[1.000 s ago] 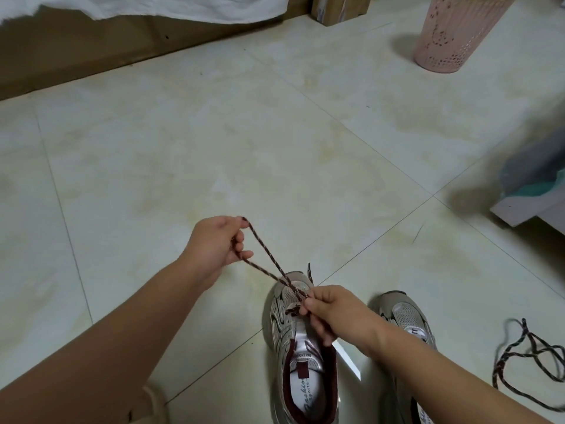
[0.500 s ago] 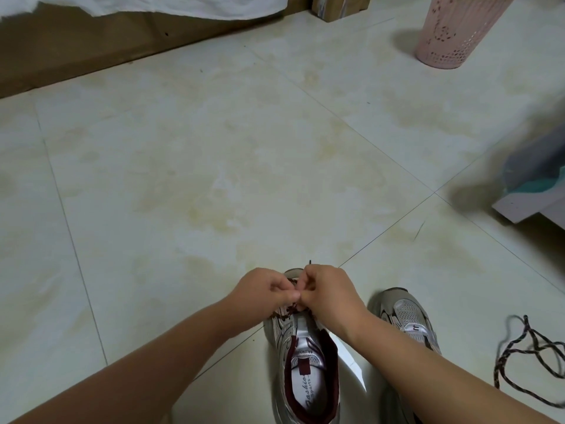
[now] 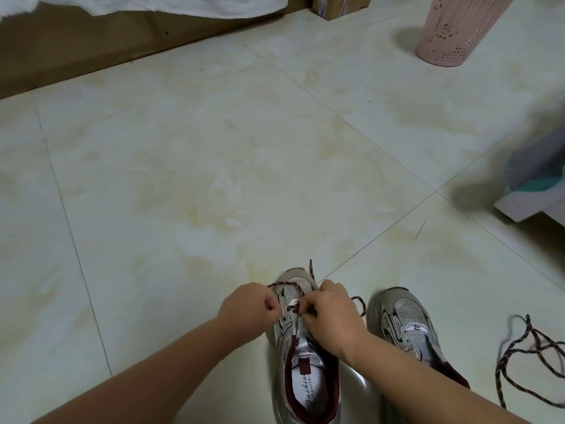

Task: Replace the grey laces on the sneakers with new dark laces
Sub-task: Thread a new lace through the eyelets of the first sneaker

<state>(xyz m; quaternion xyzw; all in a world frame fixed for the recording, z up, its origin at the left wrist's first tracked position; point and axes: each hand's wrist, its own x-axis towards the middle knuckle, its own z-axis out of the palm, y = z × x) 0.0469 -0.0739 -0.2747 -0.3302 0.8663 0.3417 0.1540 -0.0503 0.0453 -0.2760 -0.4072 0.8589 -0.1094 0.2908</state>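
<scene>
1. Head view: two sneakers are seen side by side on the tiled floor (image 3: 214, 154), toes pointed away. The left sneaker (image 3: 301, 359) is being worked on; the right sneaker (image 3: 406, 319) is left unlaced just beside it.
2. A dark lace (image 3: 286, 284) is threaded low across the left sneaker, near its toe end. One loop is arched over the toe toward the left; another loop is seen poking out to the right of the right hand, and a short end is stuck up beyond the toe.
3. The left hand (image 3: 249, 309) is curled tight at the shoe's left edge, with the lace pinched in its fingers.
4. The right hand (image 3: 331, 318) is laid over the shoe's middle, fingers bent down onto the lace at the eyelets and gripping it.
5. A second dark lace (image 3: 519, 353) is left lying loose on the floor at the near right, apart from both shoes.
6. Far right, a pink basket (image 3: 458, 29) is stood on the tiles.
</scene>
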